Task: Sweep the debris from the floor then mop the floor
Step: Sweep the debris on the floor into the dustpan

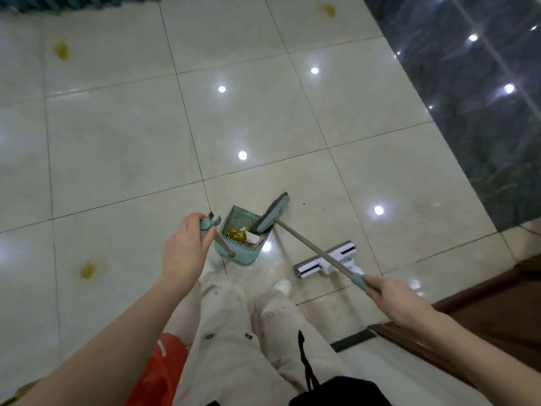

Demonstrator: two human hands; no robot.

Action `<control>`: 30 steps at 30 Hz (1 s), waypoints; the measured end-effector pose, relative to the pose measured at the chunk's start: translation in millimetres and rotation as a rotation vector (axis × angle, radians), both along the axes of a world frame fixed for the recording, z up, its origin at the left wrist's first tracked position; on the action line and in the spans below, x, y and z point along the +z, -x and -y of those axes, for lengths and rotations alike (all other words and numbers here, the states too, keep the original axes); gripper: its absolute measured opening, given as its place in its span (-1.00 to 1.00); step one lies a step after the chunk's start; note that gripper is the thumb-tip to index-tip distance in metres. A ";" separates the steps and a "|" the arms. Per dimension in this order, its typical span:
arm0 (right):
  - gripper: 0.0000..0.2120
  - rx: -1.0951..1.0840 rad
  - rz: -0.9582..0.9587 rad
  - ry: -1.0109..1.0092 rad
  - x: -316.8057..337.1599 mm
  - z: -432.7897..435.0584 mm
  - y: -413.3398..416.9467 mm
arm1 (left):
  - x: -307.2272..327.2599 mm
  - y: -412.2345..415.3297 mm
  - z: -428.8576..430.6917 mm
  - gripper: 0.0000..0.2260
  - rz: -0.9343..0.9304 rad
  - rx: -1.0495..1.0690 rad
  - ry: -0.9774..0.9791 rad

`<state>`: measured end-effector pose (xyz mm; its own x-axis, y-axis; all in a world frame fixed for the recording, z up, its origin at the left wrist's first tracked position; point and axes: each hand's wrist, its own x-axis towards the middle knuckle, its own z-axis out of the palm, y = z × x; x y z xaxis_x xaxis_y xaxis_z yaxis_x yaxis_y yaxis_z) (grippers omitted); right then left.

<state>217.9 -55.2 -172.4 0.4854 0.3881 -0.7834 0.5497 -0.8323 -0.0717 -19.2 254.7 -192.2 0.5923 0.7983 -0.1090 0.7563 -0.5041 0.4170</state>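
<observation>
L hand (187, 244) has its fingers curled round the teal grip at the top of the dustpan (240, 240) handle, thumb side toward the pan. The pan is teal w/ a comb edge and sits on the floor (117, 142) just ahead of the person's feet, mouth facing away. Inside it are yellow bits (234, 234) & a white scrap (253, 236). R hand (392, 300) is wrapped tight round the teal end of the broom (270, 213) stick. The stick runs diagonally up-left to the broom head, which is tilted, w/ its near end over the pan's right rim by the scrap and its far end out on the tile. A couple of dark specks (304, 204) lie near the head's far end. The mop (325, 259), w/ a flat white-grey head, lies on the tile just right of the pan, and the broom stick crosses over it in this view. There are 3 yellow stains (87, 269) on the tiles: one left of the L hand and two far off, top left & top centre. Beige trousers (234, 317) & a white shoe (282, 285) show below, w/ a red bag (158, 373) by the L forearm. A dark glossy wall (483, 112) is on the right.
</observation>
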 end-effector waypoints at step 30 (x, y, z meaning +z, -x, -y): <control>-0.62 0.004 0.021 -0.012 12.9 6.2 0.6 | -0.4 13.7 5.5 -0.79 0.032 0.011 -0.011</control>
